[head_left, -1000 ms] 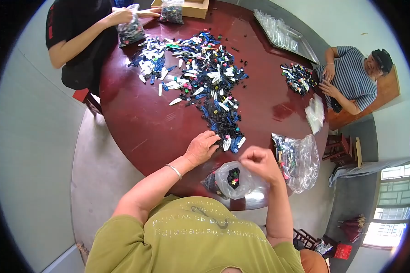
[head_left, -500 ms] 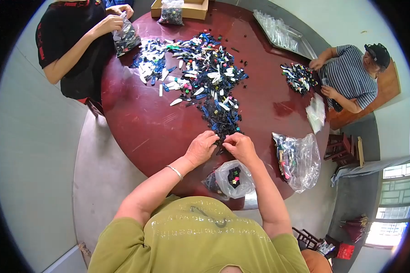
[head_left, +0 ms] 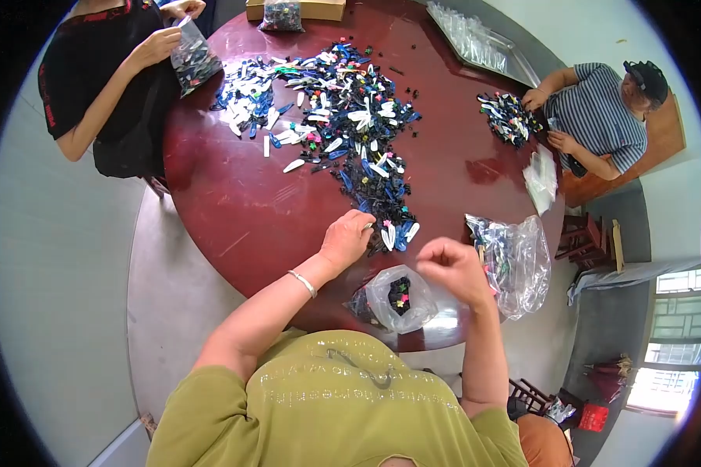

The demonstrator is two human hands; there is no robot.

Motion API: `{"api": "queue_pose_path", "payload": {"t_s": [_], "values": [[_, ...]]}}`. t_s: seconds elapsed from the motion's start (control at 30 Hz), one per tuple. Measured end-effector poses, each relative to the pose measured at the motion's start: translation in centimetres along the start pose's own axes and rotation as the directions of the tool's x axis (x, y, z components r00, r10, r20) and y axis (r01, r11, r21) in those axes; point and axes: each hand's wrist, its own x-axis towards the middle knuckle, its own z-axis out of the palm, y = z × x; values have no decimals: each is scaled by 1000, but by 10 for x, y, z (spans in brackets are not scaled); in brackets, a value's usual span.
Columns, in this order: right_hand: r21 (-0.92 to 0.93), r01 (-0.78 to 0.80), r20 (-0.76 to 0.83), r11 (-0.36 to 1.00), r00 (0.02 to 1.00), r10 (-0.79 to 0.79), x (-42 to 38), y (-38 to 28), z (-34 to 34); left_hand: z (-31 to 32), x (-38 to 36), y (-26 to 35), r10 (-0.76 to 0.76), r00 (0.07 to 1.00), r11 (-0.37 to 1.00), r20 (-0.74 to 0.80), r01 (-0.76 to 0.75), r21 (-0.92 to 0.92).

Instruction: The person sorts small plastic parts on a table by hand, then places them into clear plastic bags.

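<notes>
A long pile of hair clips (head_left: 358,117), white, blue and black with small coloured pieces, runs down the table towards me. At its near left edge is my left hand (head_left: 346,243), fingers pinched on something small that I cannot make out. White and blue clips (head_left: 397,234) lie just right of those fingers. My right hand (head_left: 453,268) is raised off the pile with curled fingers; whatever it holds, if anything, is hidden. Between my forearms stands an open clear bag (head_left: 399,300) with black and coloured pieces inside.
A large clear bag of clips (head_left: 514,265) lies at the right. Two people sit at the round red table (head_left: 241,187): one at left holds a filled bag (head_left: 195,58), one at right is by a small clip pile (head_left: 509,119). A tray (head_left: 483,47) stands behind.
My right hand has moved right and away from the pile. White and blue clips now show at the pile's near end. My left hand has shifted slightly up and left.
</notes>
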Motion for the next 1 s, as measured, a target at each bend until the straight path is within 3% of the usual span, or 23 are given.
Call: {"api": "queue_pose_path", "payload": {"t_s": [0.1, 0.17, 0.27, 0.37, 0.4, 0.5, 0.7, 0.9, 1.0], "values": [[-241, 122, -99, 963, 984, -149, 31, 36, 6, -1, 5, 2, -63, 997, 988, 50, 69, -136], [-297, 59, -4, 953, 998, -63, 44, 46, 10, -6, 5, 10, -86, 991, 960, 103, 110, -256], [-343, 98, 114, 934, 992, -62, 60, 70, 16, -8, -5, -1, 136, 990, 980, -41, -141, -144], [-695, 161, 162, 701, 985, -64, 62, 57, 24, -13, -12, -6, 142, 984, 985, -108, -152, -87], [-719, 161, 152, 676, 986, -73, 63, 59, 26, -14, -13, -5, 98, 992, 987, -79, -107, -116], [-765, 232, 172, 601, 973, -156, 64, 71, 27, -18, -17, 0, 29, 1000, 989, -1, -29, -146], [-637, 186, 150, 748, 982, -116, 60, 64, 26, -19, -21, 10, 106, 993, 993, 43, -108, 56], [-708, 221, 123, 671, 974, -191, 65, 71, 36, -18, -22, 18, 71, 990, 991, 119, -84, 109], [-656, 174, 94, 734, 984, -150, 64, 70, 32, -16, -21, 17, 81, 988, 982, 132, -102, 160]]}}
